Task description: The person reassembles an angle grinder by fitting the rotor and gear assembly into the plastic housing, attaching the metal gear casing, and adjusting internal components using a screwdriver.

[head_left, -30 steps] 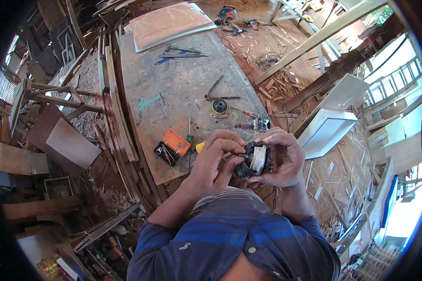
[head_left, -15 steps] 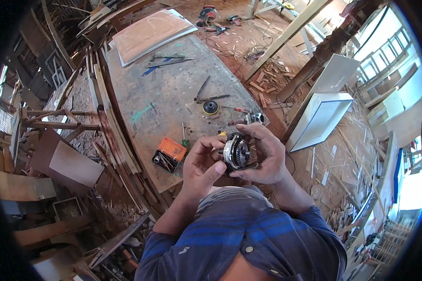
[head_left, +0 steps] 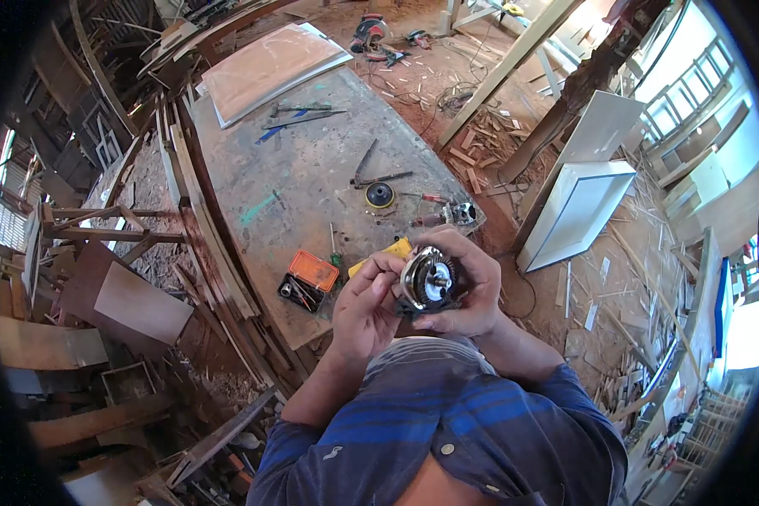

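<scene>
A round metal gear housing [head_left: 431,282] with a toothed gear and a short central shaft faces up in front of my chest. My right hand [head_left: 478,282] wraps round its right side, thumb below and fingers above. At its left edge my left hand [head_left: 364,308] is closed, with thumb and bent forefinger against the rim; the fingertips are partly hidden. Just behind my left fingers lies a yellow tool body [head_left: 396,248], partly covered by the hands. A silver metal gear head part [head_left: 462,213] rests on the bench beyond my right hand.
The worn bench [head_left: 312,181] bears a black round backing pad [head_left: 379,195], a screwdriver [head_left: 336,253], an open orange case [head_left: 314,271] with small tools, and a folding rule [head_left: 367,169]. Boards [head_left: 274,72] lie at its far end. A white box frame [head_left: 575,215] stands right, among wood scraps.
The gear housing has turned so its gear face points more upward and has shifted slightly left. My left thumb has drawn back from its front, and more of the yellow tool body shows.
</scene>
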Demonstrator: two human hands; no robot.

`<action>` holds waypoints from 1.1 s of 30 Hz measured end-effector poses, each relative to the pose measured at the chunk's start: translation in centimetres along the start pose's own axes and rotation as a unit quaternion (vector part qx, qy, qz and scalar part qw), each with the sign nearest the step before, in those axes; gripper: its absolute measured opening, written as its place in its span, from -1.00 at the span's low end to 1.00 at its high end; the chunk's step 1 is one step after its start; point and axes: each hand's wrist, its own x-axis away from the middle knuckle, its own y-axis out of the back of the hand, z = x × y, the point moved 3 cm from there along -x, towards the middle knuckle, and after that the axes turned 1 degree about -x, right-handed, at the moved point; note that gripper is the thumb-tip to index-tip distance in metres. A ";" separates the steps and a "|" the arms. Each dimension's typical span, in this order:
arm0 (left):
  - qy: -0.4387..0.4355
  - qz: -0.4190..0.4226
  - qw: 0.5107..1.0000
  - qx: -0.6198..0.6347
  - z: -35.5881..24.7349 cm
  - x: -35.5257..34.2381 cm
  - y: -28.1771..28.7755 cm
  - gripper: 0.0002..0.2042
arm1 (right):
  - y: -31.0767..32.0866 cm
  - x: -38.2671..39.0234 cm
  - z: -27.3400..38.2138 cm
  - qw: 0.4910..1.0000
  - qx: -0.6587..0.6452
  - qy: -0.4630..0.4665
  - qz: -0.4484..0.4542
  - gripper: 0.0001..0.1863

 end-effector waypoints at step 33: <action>-0.110 -0.031 0.974 -0.196 -0.5 0.5 -0.7 -0.48 | 1.0 0.8 2.3 0.999 0.037 -0.017 0.006 -0.02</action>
